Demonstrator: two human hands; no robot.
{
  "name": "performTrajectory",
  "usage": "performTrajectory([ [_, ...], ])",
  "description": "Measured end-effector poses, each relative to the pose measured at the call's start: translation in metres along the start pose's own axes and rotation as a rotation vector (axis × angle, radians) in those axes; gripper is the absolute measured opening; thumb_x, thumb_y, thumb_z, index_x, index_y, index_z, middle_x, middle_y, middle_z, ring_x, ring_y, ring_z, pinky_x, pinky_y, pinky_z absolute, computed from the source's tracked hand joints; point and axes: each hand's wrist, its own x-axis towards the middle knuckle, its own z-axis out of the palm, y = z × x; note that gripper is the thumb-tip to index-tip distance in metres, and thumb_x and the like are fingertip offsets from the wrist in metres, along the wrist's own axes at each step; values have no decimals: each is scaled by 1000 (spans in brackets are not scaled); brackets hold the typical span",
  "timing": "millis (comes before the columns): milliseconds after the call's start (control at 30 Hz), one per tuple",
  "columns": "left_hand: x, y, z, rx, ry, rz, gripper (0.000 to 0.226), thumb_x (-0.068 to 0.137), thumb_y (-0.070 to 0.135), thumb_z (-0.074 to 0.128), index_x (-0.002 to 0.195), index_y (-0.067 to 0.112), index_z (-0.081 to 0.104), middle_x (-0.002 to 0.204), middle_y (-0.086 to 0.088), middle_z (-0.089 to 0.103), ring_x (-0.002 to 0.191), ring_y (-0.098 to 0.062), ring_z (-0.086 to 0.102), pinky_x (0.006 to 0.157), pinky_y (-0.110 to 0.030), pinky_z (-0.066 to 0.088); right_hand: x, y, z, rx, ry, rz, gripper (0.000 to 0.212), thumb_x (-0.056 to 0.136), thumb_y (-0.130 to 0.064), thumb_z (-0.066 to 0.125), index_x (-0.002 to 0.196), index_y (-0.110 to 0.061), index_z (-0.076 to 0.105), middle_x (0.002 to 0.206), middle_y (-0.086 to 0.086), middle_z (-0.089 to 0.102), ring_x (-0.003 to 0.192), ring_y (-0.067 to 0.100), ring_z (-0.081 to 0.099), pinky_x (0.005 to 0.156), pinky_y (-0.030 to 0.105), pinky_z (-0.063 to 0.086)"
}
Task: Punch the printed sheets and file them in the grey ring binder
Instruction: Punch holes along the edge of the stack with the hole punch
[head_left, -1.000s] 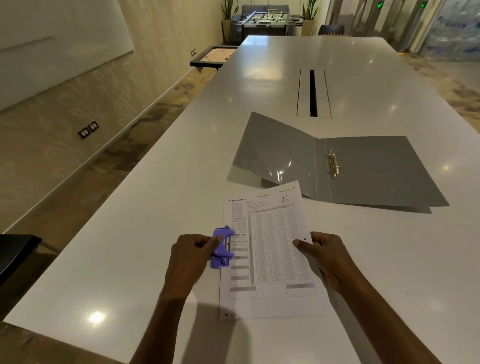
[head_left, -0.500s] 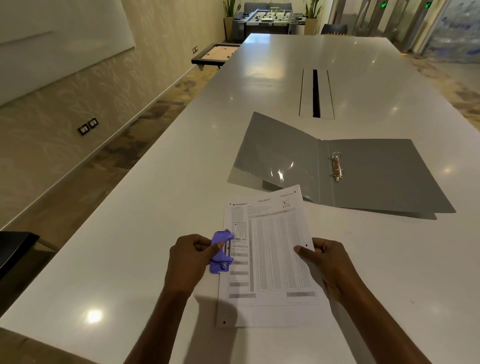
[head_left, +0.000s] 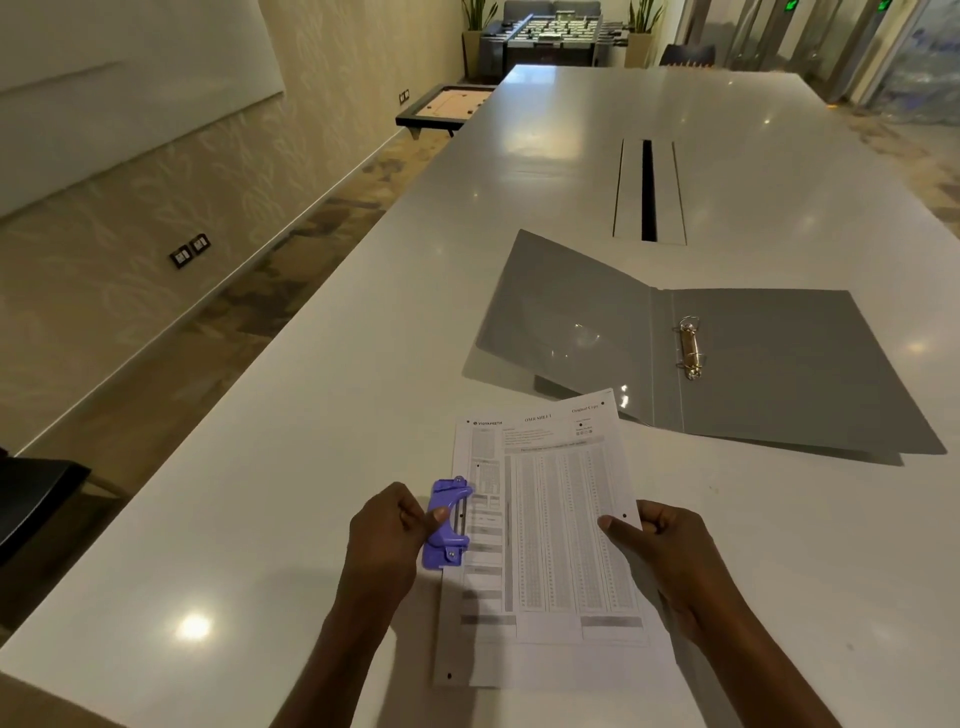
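Note:
The printed sheets (head_left: 550, 535) lie as a small stack on the white table (head_left: 260, 493) in front of me. A purple hole punch (head_left: 445, 525) sits over the stack's left edge, and my left hand (head_left: 387, 540) grips it, thumb pressing on top. My right hand (head_left: 657, 551) pinches the stack's right edge, thumb on the paper. Beyond the sheets, to the right, the grey ring binder (head_left: 769, 364) lies open and flat, its metal rings (head_left: 690, 347) showing beside the spine. The left cover is slightly raised.
A cable slot (head_left: 648, 189) runs along the table's middle behind the binder. The table's left edge drops to patterned floor. A dark chair (head_left: 31, 499) stands at the near left. A foosball table (head_left: 553, 34) and a small game board stand at the far end.
The view has tilted slightly, so sheets and binder sit a little lower in frame. Both hands keep their holds on the punch and the sheets.

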Motion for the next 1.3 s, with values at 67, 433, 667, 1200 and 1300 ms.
performTrajectory([
  [67, 1, 4, 0, 11, 1, -14, 40, 93, 28, 77, 71, 13, 47, 69, -3, 57, 62, -14, 45, 56, -21, 35, 2, 1, -1, 1, -19, -7, 76, 73, -33, 87, 112, 21, 48, 110, 43, 59, 103, 62, 57, 90, 71, 49],
  [433, 1, 9, -16, -82, -140, -55, 44, 90, 45, 77, 83, 2, 66, 69, -7, 67, 61, -15, 56, 61, -25, 44, -5, -7, -6, 25, -28, -10, 15, 89, -1, 76, 100, -11, 80, 94, 3, 83, 81, 15, 80, 68, 21, 62],
  [667, 2, 12, -15, -80, -139, -61, 42, 91, 46, 75, 78, 8, 63, 70, -8, 66, 63, -18, 56, 63, -27, 45, -3, -10, -14, 69, -56, 61, 19, 88, -1, 76, 107, 1, 78, 101, 12, 81, 94, 30, 79, 95, 51, 60],
  [1200, -35, 79, 11, -284, 18, 220, 35, 101, 32, 65, 133, 18, 64, 122, 3, 67, 111, -20, 67, 92, -33, 56, -42, -18, -95, 289, 17, 12, 25, 92, -5, 71, 117, -4, 74, 109, 11, 80, 98, 28, 78, 86, 38, 64],
  [1300, -35, 96, 25, -490, -195, 155, 32, 102, 25, 64, 131, 12, 69, 122, -2, 76, 117, -25, 71, 106, -41, 55, -54, -27, -106, 307, 45, -36, 27, 91, -7, 72, 118, -6, 73, 111, 11, 80, 101, 28, 78, 88, 39, 63],
])
